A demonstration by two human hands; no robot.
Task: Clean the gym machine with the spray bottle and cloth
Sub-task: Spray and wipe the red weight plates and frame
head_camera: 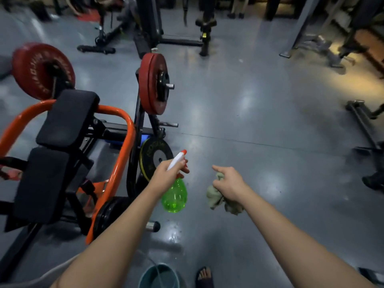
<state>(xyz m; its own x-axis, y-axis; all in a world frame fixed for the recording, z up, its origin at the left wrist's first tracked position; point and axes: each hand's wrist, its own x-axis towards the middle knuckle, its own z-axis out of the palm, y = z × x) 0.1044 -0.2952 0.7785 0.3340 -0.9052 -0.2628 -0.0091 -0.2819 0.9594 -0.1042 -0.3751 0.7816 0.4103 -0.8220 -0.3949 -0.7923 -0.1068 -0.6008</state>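
One green spray bottle [174, 196] (white-orange head), crumpled grey-green cloth [215, 198].

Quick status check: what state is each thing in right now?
Spray bottle: gripped by left hand, nozzle pointing forward.
Cloth: bunched, held in right hand, index finger extended.
Red weight plate: loaded on machine peg.
Bucket: upright, open top.

**Plastic, fabric, painted metal**

The spray bottle [174, 196] is shiny see-through green plastic; the cloth [216, 199], soft crumpled fabric. The machine frame [129, 142] is glossy orange-painted metal, its pads [66, 119] matt black. The floor [259, 113] is smooth and reflective.
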